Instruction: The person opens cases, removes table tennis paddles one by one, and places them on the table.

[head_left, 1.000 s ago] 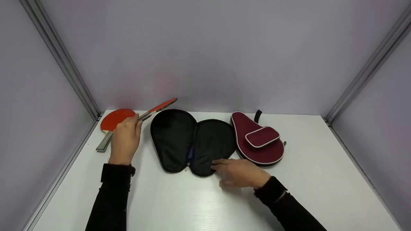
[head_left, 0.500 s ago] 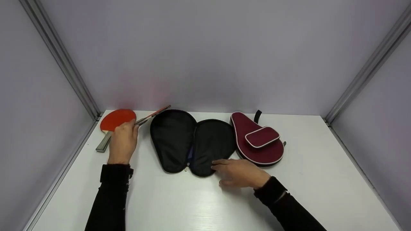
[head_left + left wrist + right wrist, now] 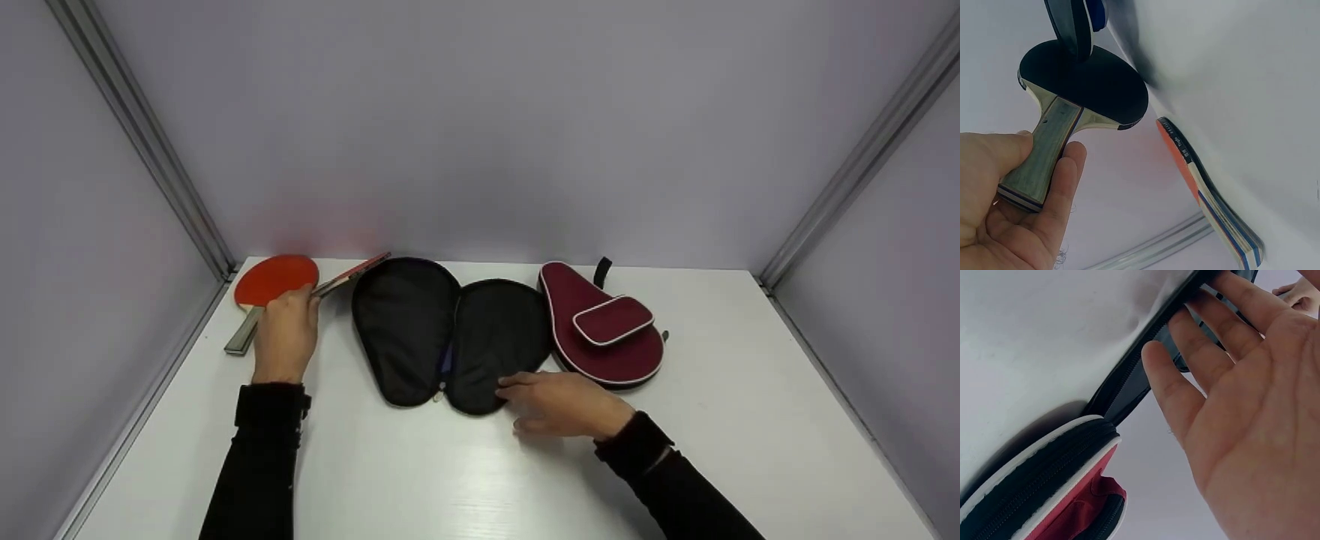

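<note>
My left hand holds a table tennis paddle by its wooden handle, thumb on one side and fingers on the other. In the left wrist view this paddle shows its black face. Its blade tip, nearly edge-on in the head view, reaches the far left edge of an unzipped black paddle case; I cannot tell whether they touch. My right hand rests its nearly straight fingers on the case's right half, near the front edge. A second paddle lies red side up beside my left hand.
A maroon paddle case with white piping and a small front pocket lies right of the black case. The white table is bounded by pale panels at the back and sides.
My left hand has come lower and slightly left, bringing the held paddle down and turning it more edge-on. My right hand stays at the black case, which has barely shifted.
</note>
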`<state>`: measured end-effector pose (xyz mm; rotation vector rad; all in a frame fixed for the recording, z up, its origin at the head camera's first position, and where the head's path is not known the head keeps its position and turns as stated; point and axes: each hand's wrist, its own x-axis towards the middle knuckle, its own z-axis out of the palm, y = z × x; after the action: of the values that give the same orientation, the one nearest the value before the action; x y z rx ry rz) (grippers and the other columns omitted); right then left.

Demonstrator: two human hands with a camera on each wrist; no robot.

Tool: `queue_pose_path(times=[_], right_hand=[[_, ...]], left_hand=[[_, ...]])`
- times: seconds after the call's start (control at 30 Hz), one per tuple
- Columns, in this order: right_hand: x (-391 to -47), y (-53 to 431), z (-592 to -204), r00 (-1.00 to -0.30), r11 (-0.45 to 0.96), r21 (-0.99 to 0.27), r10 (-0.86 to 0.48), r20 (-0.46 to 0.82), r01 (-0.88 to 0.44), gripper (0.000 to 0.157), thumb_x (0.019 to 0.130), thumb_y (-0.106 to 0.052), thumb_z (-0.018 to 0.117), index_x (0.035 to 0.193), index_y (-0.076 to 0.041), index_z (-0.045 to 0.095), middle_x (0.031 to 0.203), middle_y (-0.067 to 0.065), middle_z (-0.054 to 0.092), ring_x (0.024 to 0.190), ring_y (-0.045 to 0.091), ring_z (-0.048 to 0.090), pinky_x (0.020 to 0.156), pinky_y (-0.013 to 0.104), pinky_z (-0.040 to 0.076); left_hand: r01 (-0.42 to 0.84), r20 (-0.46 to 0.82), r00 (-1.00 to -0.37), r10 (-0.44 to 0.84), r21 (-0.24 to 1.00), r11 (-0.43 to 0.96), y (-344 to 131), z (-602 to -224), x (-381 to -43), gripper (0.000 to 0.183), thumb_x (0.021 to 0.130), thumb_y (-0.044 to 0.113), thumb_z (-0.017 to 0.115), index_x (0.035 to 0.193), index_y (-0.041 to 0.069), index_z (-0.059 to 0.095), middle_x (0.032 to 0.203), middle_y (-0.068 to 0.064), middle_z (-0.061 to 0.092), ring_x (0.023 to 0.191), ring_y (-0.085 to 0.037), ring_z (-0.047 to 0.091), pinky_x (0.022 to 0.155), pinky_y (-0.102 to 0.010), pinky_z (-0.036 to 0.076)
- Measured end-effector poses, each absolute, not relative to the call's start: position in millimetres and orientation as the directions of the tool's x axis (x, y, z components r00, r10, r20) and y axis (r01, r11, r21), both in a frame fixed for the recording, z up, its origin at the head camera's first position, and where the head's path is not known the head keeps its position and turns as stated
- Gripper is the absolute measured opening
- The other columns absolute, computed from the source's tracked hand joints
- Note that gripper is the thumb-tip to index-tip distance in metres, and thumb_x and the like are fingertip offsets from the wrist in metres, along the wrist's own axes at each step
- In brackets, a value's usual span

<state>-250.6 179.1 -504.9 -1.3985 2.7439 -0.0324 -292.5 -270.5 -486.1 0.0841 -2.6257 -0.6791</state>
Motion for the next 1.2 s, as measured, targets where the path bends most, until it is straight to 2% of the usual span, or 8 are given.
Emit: queue_pose_path(times=[0.2, 0.43, 0.57, 0.73, 0.97, 1.2], right_hand=[[-246.2, 187.6, -505.9, -0.574, 0.575, -0.046, -0.818, -0.039, -0.817, 0.052, 0.11, -0.033, 0.082, 0.156, -0.009, 0.075, 0.164, 0.008, 0.074, 0.148, 0.025, 0.075, 0.115, 0.041, 0.068], [-242.6, 200.4, -503.9, -0.589, 0.595, -0.102, -0.804, -0.086, -0.797, 0.051, 0.112, -0.031, 0.08, 0.158, -0.01, 0.074, 0.167, 0.009, 0.072, 0.151, 0.028, 0.073, 0.122, 0.046, 0.064], [-238.6, 201.6, -498.9, -0.59, 0.6, -0.139, -0.8, -0.112, -0.788, 0.047, 0.113, -0.033, 0.079, 0.155, -0.011, 0.076, 0.166, 0.008, 0.073, 0.151, 0.029, 0.073, 0.121, 0.047, 0.065], [-229.4, 201.2, -488.2, -0.623, 0.645, -0.198, -0.764, -0.167, -0.738, 0.047, 0.114, -0.038, 0.077, 0.153, -0.013, 0.079, 0.164, 0.006, 0.075, 0.153, 0.03, 0.072, 0.122, 0.05, 0.063], [-220.1, 202.9, -476.2, -0.631, 0.659, -0.255, -0.752, -0.191, -0.708, 0.035, 0.112, -0.032, 0.075, 0.139, -0.013, 0.087, 0.149, 0.007, 0.082, 0.137, 0.028, 0.081, 0.117, 0.046, 0.066], [-219.1, 200.9, -476.1, -0.625, 0.649, -0.238, -0.76, -0.177, -0.722, 0.034, 0.111, -0.03, 0.074, 0.136, -0.012, 0.089, 0.146, 0.008, 0.083, 0.134, 0.028, 0.081, 0.116, 0.045, 0.067]], left_hand=[[0.039, 0.367, -0.917, -0.154, 0.467, 0.883, -267.9, -485.1, -291.4, 0.034, 0.118, 0.007, 0.066, 0.146, -0.011, 0.073, 0.137, -0.04, 0.078, 0.125, -0.064, 0.077, 0.105, -0.077, 0.063], [0.034, 0.349, -0.925, -0.152, 0.473, 0.88, -267.2, -485.1, -293.4, 0.022, 0.115, 0.005, 0.068, 0.13, -0.008, 0.077, 0.123, -0.037, 0.082, 0.114, -0.063, 0.079, 0.095, -0.078, 0.065], [0.021, 0.325, -0.933, -0.154, 0.477, 0.879, -265.9, -490.3, -294.7, 0.023, 0.115, 0.005, 0.068, 0.132, -0.008, 0.078, 0.123, -0.037, 0.082, 0.111, -0.063, 0.08, 0.092, -0.078, 0.066], [0.012, 0.299, -0.942, -0.15, 0.477, 0.879, -264.7, -497.2, -297.6, 0.025, 0.115, 0.005, 0.067, 0.134, -0.007, 0.077, 0.124, -0.036, 0.082, 0.112, -0.062, 0.081, 0.089, -0.077, 0.067], [0.008, 0.24, -0.964, -0.115, 0.459, 0.888, -264.4, -503.7, -299.7, 0.032, 0.114, 0.005, 0.069, 0.144, -0.005, 0.074, 0.132, -0.038, 0.08, 0.114, -0.064, 0.08, 0.089, -0.078, 0.067], [0.011, 0.163, -0.984, -0.072, 0.46, 0.888, -266.3, -509.9, -298.1, 0.016, 0.111, 0.002, 0.071, 0.125, -0.005, 0.075, 0.121, -0.036, 0.081, 0.107, -0.06, 0.082, 0.082, -0.075, 0.068]])
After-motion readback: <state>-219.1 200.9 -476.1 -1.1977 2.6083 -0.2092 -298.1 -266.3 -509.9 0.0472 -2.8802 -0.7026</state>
